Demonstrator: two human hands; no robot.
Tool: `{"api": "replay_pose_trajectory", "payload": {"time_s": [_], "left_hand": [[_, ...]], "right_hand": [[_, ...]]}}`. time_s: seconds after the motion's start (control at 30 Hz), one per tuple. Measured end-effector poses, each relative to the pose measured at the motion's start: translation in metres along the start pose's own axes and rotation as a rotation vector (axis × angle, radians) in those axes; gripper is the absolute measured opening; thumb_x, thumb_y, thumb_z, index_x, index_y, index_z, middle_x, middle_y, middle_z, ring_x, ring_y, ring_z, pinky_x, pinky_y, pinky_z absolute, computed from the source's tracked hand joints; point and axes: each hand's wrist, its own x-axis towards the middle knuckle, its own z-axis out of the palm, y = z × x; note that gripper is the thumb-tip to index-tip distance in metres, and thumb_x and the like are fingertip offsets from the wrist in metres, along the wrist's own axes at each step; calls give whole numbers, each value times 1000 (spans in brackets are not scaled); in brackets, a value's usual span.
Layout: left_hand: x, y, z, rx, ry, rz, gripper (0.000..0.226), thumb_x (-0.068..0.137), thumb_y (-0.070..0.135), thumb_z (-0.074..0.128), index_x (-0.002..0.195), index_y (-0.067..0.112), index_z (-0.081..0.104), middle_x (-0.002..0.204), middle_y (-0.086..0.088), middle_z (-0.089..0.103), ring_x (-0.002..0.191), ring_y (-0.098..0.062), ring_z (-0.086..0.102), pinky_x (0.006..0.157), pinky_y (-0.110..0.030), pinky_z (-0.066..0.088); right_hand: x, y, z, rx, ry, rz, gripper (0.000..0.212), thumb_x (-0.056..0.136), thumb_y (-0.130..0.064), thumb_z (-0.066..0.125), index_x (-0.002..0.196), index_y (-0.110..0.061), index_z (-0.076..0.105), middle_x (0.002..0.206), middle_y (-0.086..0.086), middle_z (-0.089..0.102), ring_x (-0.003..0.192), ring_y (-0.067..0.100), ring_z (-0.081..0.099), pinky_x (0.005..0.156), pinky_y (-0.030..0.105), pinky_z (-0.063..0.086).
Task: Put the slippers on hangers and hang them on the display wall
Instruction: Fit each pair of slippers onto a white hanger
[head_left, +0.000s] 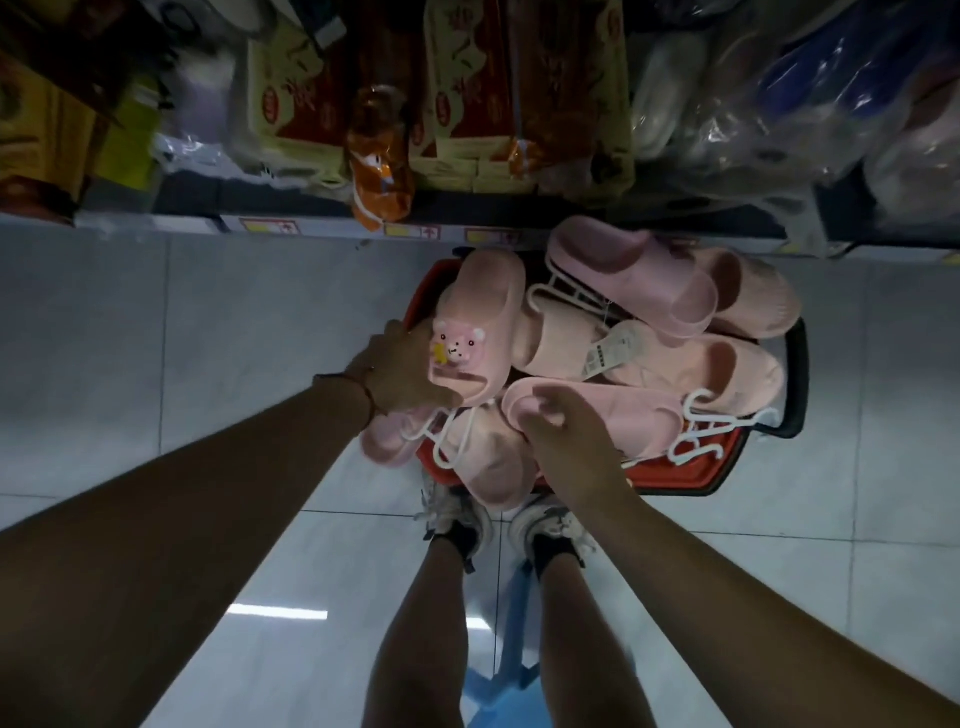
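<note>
A red shopping basket (691, 475) on the floor is piled with several pink slippers and white plastic hangers (698, 434). My left hand (402, 371) grips the side of a pink slipper with a bear charm (480, 317) at the pile's left. My right hand (566, 436) closes on the heel end of a plain pink slipper (613, 415) at the front of the pile. Another white hanger (447, 431) lies between my hands over a pale slipper (488, 467). No display wall shows in this view.
A low shelf (332, 226) with price tags runs behind the basket, stacked with packaged goods and an orange bag (376, 166). Bagged slippers (810, 93) fill the right end. My feet (498, 525) stand just before the basket, on a blue stool (511, 660), on grey floor tiles.
</note>
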Motion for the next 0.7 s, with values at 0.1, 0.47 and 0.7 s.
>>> {"api": "replay_pose_trajectory", "payload": {"time_s": [0.1,0.47,0.7], "left_hand": [[-6,-7,5,16,64,2,114,56,75,74,153,31,30,123,-18,46,113,-44,51,99,-47,47],[-33,-32,71,-944,296,-438,104,37,72,85,106,1,52,99,-11,69,88,-24,68,73,-29,56],[-26,-26,74,-1408,30,-458,37,81,35,81,113,22,67,106,-7,71,93,-24,65,75,-32,53]], "right_hand": [[10,-39,9,-180,55,-263,46,92,-20,60,136,-20,52,129,-1,52,108,11,54,95,25,41],[92,-88,43,-1055,-142,-311,62,83,-58,64,131,-22,50,126,9,60,118,31,54,101,46,42],[88,-76,36,-786,-105,-253,52,83,-49,70,124,-19,57,121,10,62,121,32,50,99,42,44]]}}
